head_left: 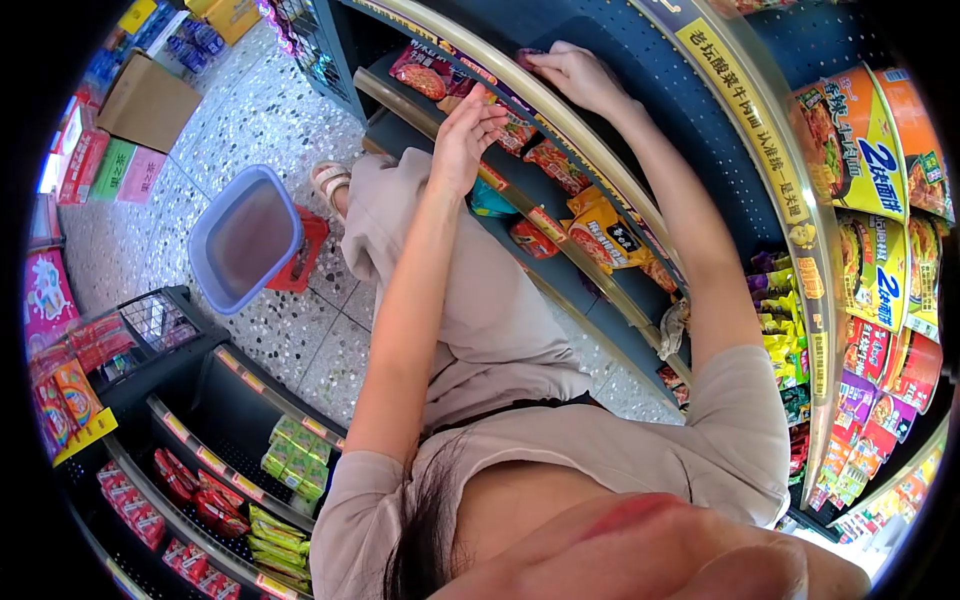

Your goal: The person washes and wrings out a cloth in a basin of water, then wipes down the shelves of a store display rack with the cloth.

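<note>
My left hand (468, 138) is held palm up at a price-strip shelf edge (530, 118), its fingers loosely curled and apart, with nothing in them. Beyond that edge, my right hand (575, 75) reaches onto a dark blue perforated shelf (660, 75). Its fingers are closed on a small dark reddish thing (528, 58), mostly hidden by them. On the shelf below lie red noodle packets (425, 75), partly behind the edge, and yellow-orange packets (605, 235).
A blue-purple basket (245, 240) stands on the speckled floor beside a red stool-like object (305, 250). Cardboard boxes (150, 100) are at the upper left. Shelves of snacks (280, 540) fill the lower left; noodle tubs and packs (860, 150) line the right.
</note>
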`<state>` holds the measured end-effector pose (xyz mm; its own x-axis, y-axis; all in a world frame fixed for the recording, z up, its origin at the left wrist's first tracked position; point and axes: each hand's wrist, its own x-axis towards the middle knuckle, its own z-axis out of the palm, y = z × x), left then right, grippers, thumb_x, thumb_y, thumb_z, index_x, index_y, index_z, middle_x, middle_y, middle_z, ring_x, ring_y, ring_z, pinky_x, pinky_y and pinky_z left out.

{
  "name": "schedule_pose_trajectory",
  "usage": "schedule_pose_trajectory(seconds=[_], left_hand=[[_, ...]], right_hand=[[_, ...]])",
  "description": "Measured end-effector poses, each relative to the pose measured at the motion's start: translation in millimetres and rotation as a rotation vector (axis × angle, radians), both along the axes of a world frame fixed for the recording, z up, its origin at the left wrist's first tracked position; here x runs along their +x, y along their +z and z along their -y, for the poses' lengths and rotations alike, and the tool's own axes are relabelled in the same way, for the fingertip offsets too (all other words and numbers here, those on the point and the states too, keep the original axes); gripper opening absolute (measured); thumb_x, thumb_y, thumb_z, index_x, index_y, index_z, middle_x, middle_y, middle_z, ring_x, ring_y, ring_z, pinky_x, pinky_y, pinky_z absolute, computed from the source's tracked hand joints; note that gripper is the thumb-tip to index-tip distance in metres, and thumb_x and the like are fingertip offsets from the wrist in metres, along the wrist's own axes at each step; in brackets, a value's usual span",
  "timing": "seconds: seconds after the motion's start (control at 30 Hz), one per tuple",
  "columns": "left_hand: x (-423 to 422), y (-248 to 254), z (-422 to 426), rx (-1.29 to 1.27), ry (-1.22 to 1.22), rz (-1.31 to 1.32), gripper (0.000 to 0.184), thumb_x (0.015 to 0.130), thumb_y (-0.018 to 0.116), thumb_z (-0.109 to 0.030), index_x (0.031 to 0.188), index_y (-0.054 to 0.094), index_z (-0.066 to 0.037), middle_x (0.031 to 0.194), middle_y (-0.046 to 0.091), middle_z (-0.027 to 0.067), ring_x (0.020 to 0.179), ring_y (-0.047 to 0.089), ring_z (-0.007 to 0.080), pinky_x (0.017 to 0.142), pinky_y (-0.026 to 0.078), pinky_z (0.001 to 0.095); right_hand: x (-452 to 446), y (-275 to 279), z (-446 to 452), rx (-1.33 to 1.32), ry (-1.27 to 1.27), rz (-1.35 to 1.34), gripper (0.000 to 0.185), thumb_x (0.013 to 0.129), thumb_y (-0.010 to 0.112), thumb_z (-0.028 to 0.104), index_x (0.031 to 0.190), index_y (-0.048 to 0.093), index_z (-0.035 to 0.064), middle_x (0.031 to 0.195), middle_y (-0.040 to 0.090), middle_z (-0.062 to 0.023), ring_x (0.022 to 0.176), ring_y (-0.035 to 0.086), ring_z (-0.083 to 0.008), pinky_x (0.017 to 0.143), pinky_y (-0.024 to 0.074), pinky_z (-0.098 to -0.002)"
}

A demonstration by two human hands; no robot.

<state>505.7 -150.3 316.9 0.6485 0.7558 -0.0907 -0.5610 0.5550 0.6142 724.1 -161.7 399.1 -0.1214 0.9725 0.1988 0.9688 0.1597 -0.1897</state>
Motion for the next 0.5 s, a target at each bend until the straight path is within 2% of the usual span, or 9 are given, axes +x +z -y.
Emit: schedule_pose_trajectory(seconds=[0.23, 0.5], left_hand=[[3, 2, 0, -0.037, 0.035, 0.012, 0.051, 0.094, 0.049, -0.024, 0.140, 0.037, -0.003, 0.099, 0.062, 0.0061, 0.093, 0.058, 0.0152, 0.083, 0.043, 0.0285], [7, -1, 0, -0.070, 0.073, 0.061, 0.048, 0.094, 0.049, -0.023, 0.135, 0.039, 0.000, 0.099, 0.061, 0.0071, 0.093, 0.057, 0.0167, 0.085, 0.043, 0.0295]], right_hand=[[13, 4, 28, -0.026, 0.010, -0.005, 0.022, 0.089, 0.059, 0.016, 0.109, 0.066, 0.0121, 0.078, 0.055, -0.0112, 0.074, 0.058, -0.0268, 0.066, 0.0452, -0.0344], [11, -2, 1, 0.073, 0.048, -0.023, 0.023, 0.087, 0.061, 0.015, 0.109, 0.067, 0.0144, 0.077, 0.055, -0.0119, 0.073, 0.058, -0.0287, 0.065, 0.0455, -0.0350]])
